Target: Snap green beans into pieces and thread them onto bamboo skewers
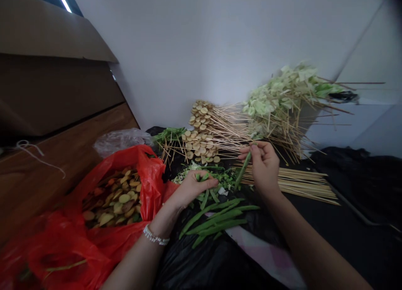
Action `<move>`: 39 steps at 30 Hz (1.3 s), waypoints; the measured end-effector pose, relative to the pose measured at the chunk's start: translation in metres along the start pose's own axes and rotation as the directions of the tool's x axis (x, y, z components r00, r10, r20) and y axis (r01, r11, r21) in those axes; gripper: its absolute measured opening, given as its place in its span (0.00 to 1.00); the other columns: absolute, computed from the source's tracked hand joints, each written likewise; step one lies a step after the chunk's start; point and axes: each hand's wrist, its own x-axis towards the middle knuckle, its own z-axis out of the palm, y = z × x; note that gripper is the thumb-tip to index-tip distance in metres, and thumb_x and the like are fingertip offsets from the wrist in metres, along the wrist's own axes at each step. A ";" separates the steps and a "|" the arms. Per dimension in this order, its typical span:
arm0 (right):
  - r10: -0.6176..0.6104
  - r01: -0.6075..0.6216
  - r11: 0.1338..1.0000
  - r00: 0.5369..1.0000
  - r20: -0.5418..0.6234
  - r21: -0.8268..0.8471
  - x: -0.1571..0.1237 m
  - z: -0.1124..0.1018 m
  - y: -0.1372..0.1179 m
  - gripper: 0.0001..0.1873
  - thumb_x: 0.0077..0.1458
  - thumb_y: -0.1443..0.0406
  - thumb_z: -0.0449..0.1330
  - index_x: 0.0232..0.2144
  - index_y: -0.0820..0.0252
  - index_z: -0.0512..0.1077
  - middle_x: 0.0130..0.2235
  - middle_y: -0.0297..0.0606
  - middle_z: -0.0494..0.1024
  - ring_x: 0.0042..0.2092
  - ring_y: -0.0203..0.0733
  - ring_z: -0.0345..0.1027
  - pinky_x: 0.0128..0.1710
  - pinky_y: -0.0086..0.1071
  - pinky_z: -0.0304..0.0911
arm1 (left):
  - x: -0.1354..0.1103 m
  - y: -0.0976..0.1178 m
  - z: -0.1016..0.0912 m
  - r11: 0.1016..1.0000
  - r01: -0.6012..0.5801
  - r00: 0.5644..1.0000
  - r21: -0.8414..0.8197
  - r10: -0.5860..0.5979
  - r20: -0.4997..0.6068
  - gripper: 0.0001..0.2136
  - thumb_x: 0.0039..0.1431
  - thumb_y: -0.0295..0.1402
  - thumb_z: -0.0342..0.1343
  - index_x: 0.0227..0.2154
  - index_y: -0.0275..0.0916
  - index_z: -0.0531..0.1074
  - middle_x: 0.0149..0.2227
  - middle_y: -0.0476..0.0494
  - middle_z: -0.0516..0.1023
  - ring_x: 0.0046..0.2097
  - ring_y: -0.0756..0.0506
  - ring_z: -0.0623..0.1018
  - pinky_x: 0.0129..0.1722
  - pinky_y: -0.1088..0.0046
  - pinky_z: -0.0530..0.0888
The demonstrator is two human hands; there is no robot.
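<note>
In my right hand (264, 169), a long green bean (243, 171) is pinched at its upper end and slants down to the left. My left hand (194, 186), wearing a beaded bracelet at the wrist, is closed on short green bean pieces (203, 177) that poke out near the thumb. Below both hands, several whole green beans (220, 221) lie on black plastic (188, 267). Shorter bean pieces (205, 198) and chopped green bits (226, 179) are scattered between the hands.
At left, an open red plastic bag (150, 189) holds sliced potatoes (117, 208). Behind are skewered potato slices (201, 143), cabbage skewers (282, 93) and skewered greens (171, 134). Bare bamboo sticks (301, 185) lie at right. A white wall (176, 51) stands behind.
</note>
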 end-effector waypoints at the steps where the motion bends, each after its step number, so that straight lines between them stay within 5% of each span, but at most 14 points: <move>1: 0.017 -0.017 0.999 1.000 0.003 0.036 -0.001 0.001 0.000 0.13 0.57 0.55 0.58 0.37 0.57 0.64 0.30 0.33 0.79 0.26 0.36 0.73 0.27 0.30 0.68 | 0.001 -0.001 0.001 1.000 -0.021 1.000 0.003 0.021 -0.007 0.11 0.46 0.40 0.66 0.27 0.36 0.80 0.24 0.47 0.77 0.25 0.51 0.72 0.26 0.77 0.67; 5: 0.112 -0.116 0.984 0.993 0.038 0.133 -0.006 0.007 0.000 0.15 0.57 0.53 0.58 0.37 0.56 0.61 0.31 0.34 0.79 0.28 0.38 0.76 0.26 0.29 0.69 | 0.003 -0.007 0.006 0.984 -0.124 0.992 0.126 0.120 0.039 0.14 0.47 0.38 0.66 0.37 0.38 0.81 0.34 0.44 0.82 0.35 0.45 0.77 0.35 0.73 0.71; 10: 0.145 -0.152 0.981 0.987 0.068 0.117 -0.010 0.011 0.004 0.13 0.59 0.54 0.54 0.38 0.55 0.59 0.33 0.35 0.79 0.31 0.39 0.76 0.28 0.30 0.69 | 0.004 -0.015 0.011 0.941 -0.208 0.971 0.266 0.166 0.171 0.11 0.53 0.39 0.62 0.33 0.38 0.81 0.31 0.45 0.80 0.32 0.46 0.76 0.34 0.74 0.69; 12: 0.074 -0.077 0.996 0.995 0.070 0.036 -0.010 0.009 0.004 0.11 0.61 0.56 0.53 0.40 0.55 0.60 0.37 0.38 0.78 0.36 0.40 0.76 0.33 0.34 0.71 | 0.005 -0.017 0.011 0.916 -0.239 0.968 0.321 0.198 0.156 0.11 0.56 0.40 0.59 0.30 0.38 0.80 0.29 0.45 0.79 0.32 0.47 0.75 0.34 0.75 0.69; 15: -0.237 0.242 0.914 0.970 0.055 -0.327 -0.010 0.004 -0.001 0.16 0.60 0.61 0.54 0.50 0.55 0.61 0.52 0.47 0.72 0.54 0.48 0.67 0.50 0.45 0.65 | 0.007 -0.018 0.007 0.861 -0.280 0.958 0.424 0.282 0.060 0.11 0.58 0.39 0.56 0.30 0.39 0.79 0.30 0.45 0.78 0.35 0.46 0.75 0.37 0.73 0.68; 17: -0.409 0.455 0.674 0.886 0.218 -0.583 -0.013 0.001 -0.006 0.21 0.60 0.65 0.54 0.55 0.56 0.62 0.59 0.49 0.65 0.62 0.54 0.55 0.58 0.52 0.53 | 0.007 -0.017 0.004 0.814 -0.288 0.944 0.504 0.330 0.006 0.09 0.58 0.38 0.56 0.30 0.40 0.79 0.31 0.44 0.78 0.35 0.45 0.75 0.37 0.73 0.67; 20: -0.354 0.730 0.337 0.683 0.639 -0.594 -0.020 0.004 -0.005 0.19 0.60 0.70 0.52 0.53 0.53 0.67 0.58 0.45 0.68 0.62 0.55 0.52 0.60 0.54 0.43 | 0.008 -0.017 0.001 0.722 -0.300 0.918 0.624 0.396 -0.017 0.07 0.59 0.35 0.56 0.30 0.40 0.78 0.32 0.43 0.78 0.36 0.44 0.74 0.37 0.73 0.65; 22: -0.239 0.839 0.236 0.539 0.808 -0.490 -0.027 0.008 0.000 0.16 0.61 0.71 0.52 0.49 0.55 0.70 0.51 0.44 0.74 0.59 0.52 0.57 0.60 0.52 0.43 | 0.008 -0.019 -0.001 0.655 -0.291 0.910 0.697 0.415 -0.010 0.07 0.59 0.33 0.55 0.32 0.40 0.78 0.32 0.42 0.77 0.36 0.44 0.74 0.37 0.73 0.65; 24: -0.160 0.873 0.195 0.478 0.864 -0.447 -0.031 0.012 0.007 0.13 0.61 0.71 0.51 0.44 0.58 0.72 0.43 0.44 0.77 0.54 0.51 0.61 0.59 0.51 0.43 | 0.008 -0.021 -0.002 0.598 -0.271 0.911 0.754 0.412 0.000 0.07 0.60 0.31 0.54 0.34 0.39 0.77 0.33 0.41 0.77 0.37 0.43 0.75 0.38 0.72 0.66; 28: -0.090 0.870 0.190 0.477 0.874 -0.455 -0.034 0.014 0.013 0.10 0.60 0.72 0.52 0.35 0.59 0.73 0.32 0.42 0.76 0.43 0.48 0.65 0.54 0.47 0.48 | 0.008 -0.020 -0.003 0.572 -0.281 0.909 0.770 0.417 0.021 0.07 0.60 0.31 0.53 0.33 0.40 0.77 0.33 0.42 0.76 0.37 0.44 0.74 0.38 0.72 0.66; 34: -0.082 0.803 0.341 0.544 0.835 -0.489 -0.031 0.010 0.008 0.11 0.60 0.72 0.50 0.35 0.58 0.72 0.31 0.37 0.77 0.36 0.41 0.66 0.49 0.39 0.51 | 0.007 -0.005 -0.005 0.786 -0.325 0.913 0.526 0.405 -0.041 0.12 0.58 0.39 0.57 0.24 0.38 0.75 0.26 0.46 0.73 0.33 0.46 0.72 0.34 0.74 0.65; 39: -0.123 0.706 0.501 0.631 0.766 -0.501 -0.033 0.012 0.012 0.13 0.64 0.68 0.48 0.36 0.58 0.73 0.35 0.38 0.79 0.38 0.41 0.69 0.47 0.37 0.53 | 0.007 -0.006 -0.004 0.917 -0.279 0.939 0.284 0.323 -0.121 0.13 0.54 0.43 0.60 0.26 0.37 0.77 0.27 0.47 0.73 0.32 0.48 0.71 0.34 0.75 0.66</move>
